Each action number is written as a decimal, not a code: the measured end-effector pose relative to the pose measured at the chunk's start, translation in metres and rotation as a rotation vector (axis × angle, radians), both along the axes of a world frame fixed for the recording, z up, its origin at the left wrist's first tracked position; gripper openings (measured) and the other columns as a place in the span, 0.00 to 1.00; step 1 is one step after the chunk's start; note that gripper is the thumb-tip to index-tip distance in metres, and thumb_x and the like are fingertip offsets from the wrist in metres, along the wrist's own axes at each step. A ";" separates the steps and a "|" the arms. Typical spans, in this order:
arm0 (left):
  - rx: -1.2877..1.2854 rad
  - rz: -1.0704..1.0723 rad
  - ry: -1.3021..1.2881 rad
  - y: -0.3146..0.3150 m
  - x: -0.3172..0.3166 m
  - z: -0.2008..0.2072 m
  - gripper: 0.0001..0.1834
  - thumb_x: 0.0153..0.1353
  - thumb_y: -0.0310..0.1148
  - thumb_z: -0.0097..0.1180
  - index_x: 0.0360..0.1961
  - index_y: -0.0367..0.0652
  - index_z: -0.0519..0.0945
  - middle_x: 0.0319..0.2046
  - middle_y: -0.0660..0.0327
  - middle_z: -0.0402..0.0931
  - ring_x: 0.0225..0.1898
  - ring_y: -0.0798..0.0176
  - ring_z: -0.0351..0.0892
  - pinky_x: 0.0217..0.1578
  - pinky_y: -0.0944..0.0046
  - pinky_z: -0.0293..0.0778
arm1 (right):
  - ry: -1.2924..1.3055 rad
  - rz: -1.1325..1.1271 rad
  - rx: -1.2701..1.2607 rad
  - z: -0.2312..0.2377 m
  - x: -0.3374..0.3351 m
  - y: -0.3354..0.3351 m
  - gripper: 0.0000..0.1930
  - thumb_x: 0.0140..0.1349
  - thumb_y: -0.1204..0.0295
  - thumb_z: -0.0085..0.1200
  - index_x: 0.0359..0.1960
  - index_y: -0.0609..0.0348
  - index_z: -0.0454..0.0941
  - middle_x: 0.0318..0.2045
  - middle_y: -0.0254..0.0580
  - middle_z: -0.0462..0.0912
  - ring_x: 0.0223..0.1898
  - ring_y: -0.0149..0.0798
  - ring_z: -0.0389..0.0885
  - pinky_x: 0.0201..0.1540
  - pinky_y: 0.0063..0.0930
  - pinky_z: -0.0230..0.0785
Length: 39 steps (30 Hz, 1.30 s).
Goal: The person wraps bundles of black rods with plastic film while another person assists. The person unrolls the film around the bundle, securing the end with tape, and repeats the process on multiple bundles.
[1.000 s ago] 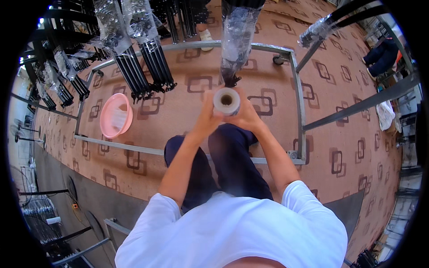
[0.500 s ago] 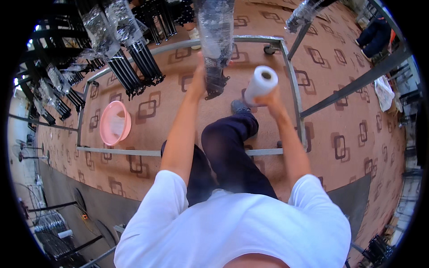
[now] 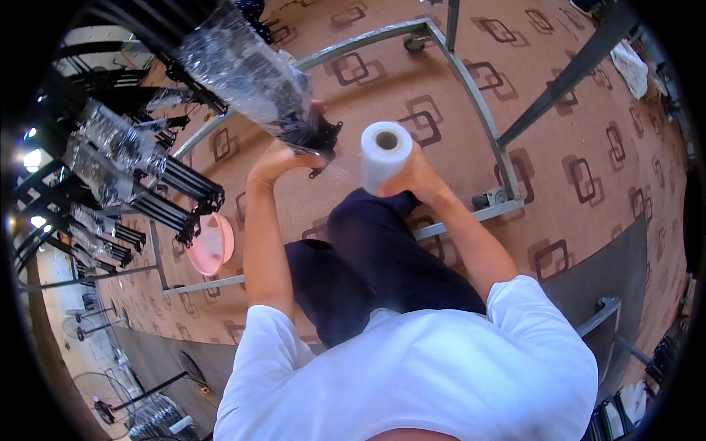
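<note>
Above the patterned floor (image 3: 588, 184), the right hand (image 3: 415, 176) is gripping a roll of stretch film (image 3: 382, 153) around its barrel, while the left hand (image 3: 283, 156) is closing on the film-wrapped bundle of black stands (image 3: 254, 73) at its lower end. The roll is probably light and stiff over its core, its thin film stretching and tearing easily; the barrel seems the surest hold

Even, bright daylight filled the scene, with a hot lamp glare (image 3: 31, 158) flaring at the left rim. Heavy fisheye distortion bent the metal frame rails (image 3: 482, 117) and blackened the corners, while glints sparkled on the clear plastic wrap (image 3: 243, 70).
</note>
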State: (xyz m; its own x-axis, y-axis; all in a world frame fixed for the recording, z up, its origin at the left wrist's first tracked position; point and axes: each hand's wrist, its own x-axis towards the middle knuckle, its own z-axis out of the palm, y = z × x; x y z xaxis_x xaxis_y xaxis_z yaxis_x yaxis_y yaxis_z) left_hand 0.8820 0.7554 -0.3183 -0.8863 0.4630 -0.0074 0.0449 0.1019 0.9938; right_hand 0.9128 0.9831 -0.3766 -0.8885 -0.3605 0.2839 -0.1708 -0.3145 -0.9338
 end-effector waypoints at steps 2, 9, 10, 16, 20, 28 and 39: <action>-0.027 -0.004 0.030 -0.002 -0.005 -0.006 0.42 0.27 0.26 0.68 0.50 0.41 0.62 0.44 0.65 0.64 0.48 0.68 0.63 0.49 0.67 0.59 | 0.028 -0.050 -0.005 0.001 0.001 0.002 0.36 0.23 0.80 0.62 0.44 0.60 0.67 0.36 0.32 0.72 0.41 0.32 0.68 0.49 0.24 0.58; 0.011 0.088 0.048 0.010 -0.007 -0.014 0.37 0.31 0.26 0.67 0.47 0.41 0.64 0.41 0.65 0.65 0.46 0.67 0.64 0.49 0.68 0.60 | 0.013 -0.185 0.083 -0.014 -0.082 0.011 0.31 0.25 0.79 0.58 0.41 0.60 0.68 0.32 0.33 0.73 0.36 0.30 0.70 0.43 0.25 0.63; 0.018 0.130 0.035 0.014 -0.002 -0.013 0.36 0.32 0.25 0.67 0.47 0.41 0.64 0.41 0.64 0.65 0.46 0.67 0.64 0.49 0.67 0.60 | -0.017 -0.152 0.066 -0.014 -0.097 0.002 0.30 0.26 0.78 0.58 0.41 0.59 0.68 0.32 0.34 0.73 0.36 0.30 0.70 0.42 0.25 0.63; -0.377 0.305 0.369 0.029 0.002 -0.005 0.26 0.41 0.29 0.64 0.42 0.34 0.70 0.37 0.57 0.72 0.41 0.60 0.71 0.42 0.66 0.65 | 0.147 0.143 -0.021 -0.018 -0.175 -0.107 0.27 0.34 0.78 0.55 0.43 0.61 0.67 0.36 0.41 0.74 0.36 0.34 0.71 0.37 0.28 0.66; -0.876 0.278 0.622 0.005 0.015 0.000 0.31 0.40 0.36 0.65 0.44 0.31 0.66 0.30 0.49 0.73 0.36 0.51 0.72 0.36 0.62 0.66 | -0.019 0.450 -0.163 -0.013 -0.167 -0.156 0.24 0.38 0.75 0.53 0.43 0.61 0.68 0.35 0.41 0.75 0.36 0.34 0.71 0.36 0.27 0.66; -0.409 1.103 0.445 -0.043 0.065 -0.073 0.27 0.55 0.39 0.53 0.50 0.36 0.59 0.49 0.57 0.60 0.46 0.62 0.65 0.42 0.66 0.65 | -0.318 0.707 -0.180 -0.019 -0.150 -0.188 0.20 0.46 0.70 0.48 0.43 0.61 0.69 0.35 0.41 0.75 0.35 0.35 0.72 0.36 0.27 0.66; -0.166 0.919 0.288 -0.024 0.088 -0.080 0.26 0.41 0.24 0.63 0.43 0.34 0.68 0.38 0.60 0.71 0.39 0.67 0.71 0.42 0.68 0.67 | -0.448 0.977 0.212 -0.014 -0.140 -0.145 0.18 0.56 0.62 0.42 0.43 0.61 0.70 0.34 0.41 0.76 0.34 0.35 0.73 0.35 0.26 0.66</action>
